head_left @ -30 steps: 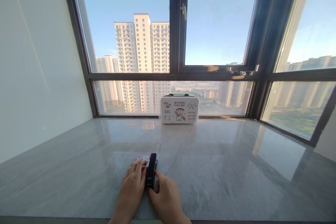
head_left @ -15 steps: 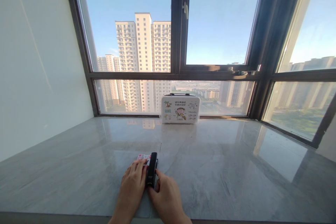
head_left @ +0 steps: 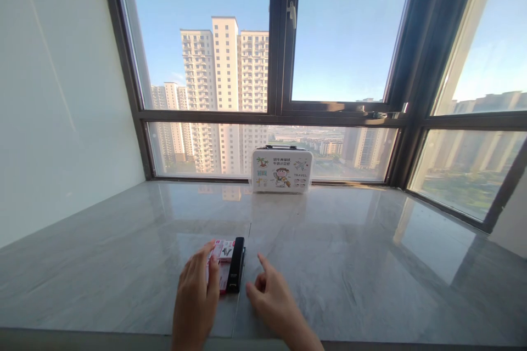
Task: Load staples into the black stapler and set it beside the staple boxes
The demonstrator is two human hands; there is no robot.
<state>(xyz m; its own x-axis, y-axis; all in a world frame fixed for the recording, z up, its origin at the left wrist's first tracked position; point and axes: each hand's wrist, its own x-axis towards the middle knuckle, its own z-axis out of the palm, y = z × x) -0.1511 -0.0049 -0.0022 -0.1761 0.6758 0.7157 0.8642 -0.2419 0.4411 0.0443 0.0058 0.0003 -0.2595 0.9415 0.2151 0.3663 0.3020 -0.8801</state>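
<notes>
A black stapler (head_left: 236,265) lies lengthwise on the grey marbled ledge. Directly to its left are small pink-and-white boxes (head_left: 225,252), one printed with a dark picture; my fingers hide part of them. My left hand (head_left: 196,285) is at the boxes' left side, its fingers stretched forward and its thumb apart from them, over the boxes' edge. Whether it presses on them I cannot tell. Just right of the stapler, my right hand (head_left: 274,296) is off it, with index finger pointing forward, thumb apart, and nothing held.
A white carry case (head_left: 281,171) with cartoon prints and a dark handle stands upright against the window at the back. The marbled ledge (head_left: 349,263) stretches away on both sides, with a white wall (head_left: 61,109) at the left and dark window frames (head_left: 337,116) behind.
My right hand has let go of the stapler and moved right. My left hand has drawn left and its thumb has come away from the stapler, uncovering more of the pink-and-white boxes.
</notes>
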